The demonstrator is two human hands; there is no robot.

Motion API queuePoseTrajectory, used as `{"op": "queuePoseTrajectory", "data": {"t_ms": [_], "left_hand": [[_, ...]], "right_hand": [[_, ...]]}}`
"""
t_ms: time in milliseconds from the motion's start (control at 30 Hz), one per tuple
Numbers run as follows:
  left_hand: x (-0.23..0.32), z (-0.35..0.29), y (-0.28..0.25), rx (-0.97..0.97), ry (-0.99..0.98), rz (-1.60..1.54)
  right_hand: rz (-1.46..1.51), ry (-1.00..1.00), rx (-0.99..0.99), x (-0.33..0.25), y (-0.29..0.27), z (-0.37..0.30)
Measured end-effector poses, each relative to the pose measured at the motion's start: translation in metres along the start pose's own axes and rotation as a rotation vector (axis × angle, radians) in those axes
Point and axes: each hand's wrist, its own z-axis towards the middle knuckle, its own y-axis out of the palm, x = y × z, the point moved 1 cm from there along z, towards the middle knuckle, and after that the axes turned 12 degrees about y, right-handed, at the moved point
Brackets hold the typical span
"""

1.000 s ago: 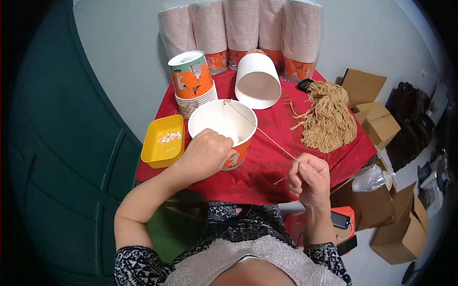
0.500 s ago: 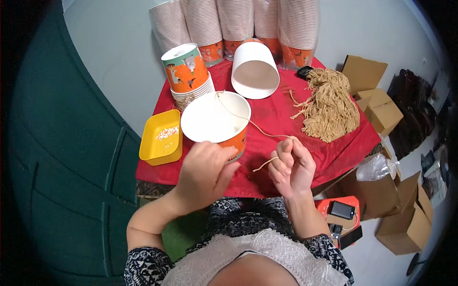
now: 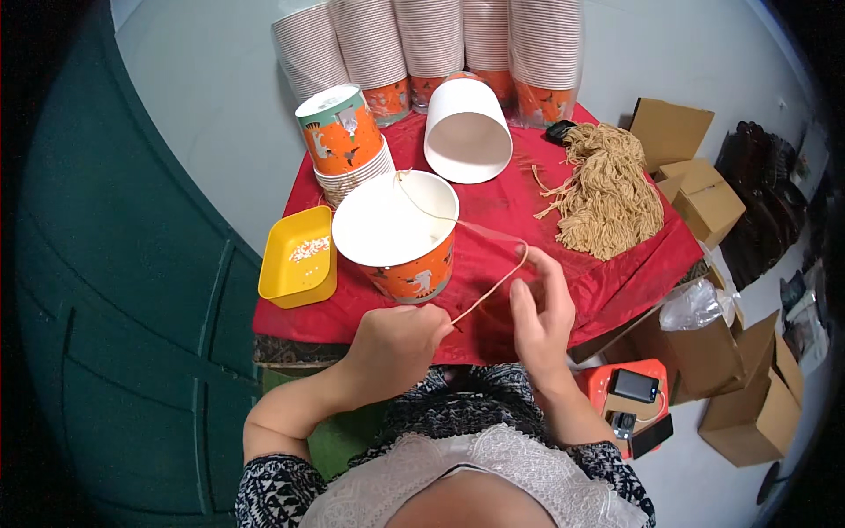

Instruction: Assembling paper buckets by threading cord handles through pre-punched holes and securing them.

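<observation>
A paper bucket, white inside with an orange printed outside, stands upright near the front of the table. A thin tan cord comes from its far rim, crosses the opening and hangs over the right side. My left hand, in front of the bucket, is closed in a pinch on the cord's end. To the right, my right hand has thumb and fingers apart, and the cord bends round the tip of a raised finger without being gripped.
A yellow tray with small white and reddish bits lies left. Behind are stacked buckets, a bucket on its side and tall wrapped stacks. A bundle of tan cords lies right on the red cloth. Cardboard boxes stand beyond.
My left hand has moved down from the bucket's side and now pinches the cord's end. My right hand's curled fingers have opened, and the cord stretches between the hands.
</observation>
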Motion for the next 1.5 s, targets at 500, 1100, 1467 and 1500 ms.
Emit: {"op": "queuePoseTrajectory", "data": {"t_ms": [500,1100,1467,1500], "left_hand": [[0.010,-0.010,-0.033,-0.252,0.015,0.116],[-0.009,-0.022,-0.040,0.052,-0.241,-0.227],[-0.007,-0.027,-0.018,0.022,-0.295,-0.324],[-0.007,-0.027,-0.018,0.033,-0.309,-0.338]], "right_hand": [[0.149,-0.346,-0.036,-0.024,0.014,-0.027],[0.475,0.341,-0.550,-0.021,0.044,-0.031],[0.413,0.246,-0.522,-0.017,0.052,-0.038],[0.340,0.192,-0.510,-0.017,0.052,-0.038]]}}
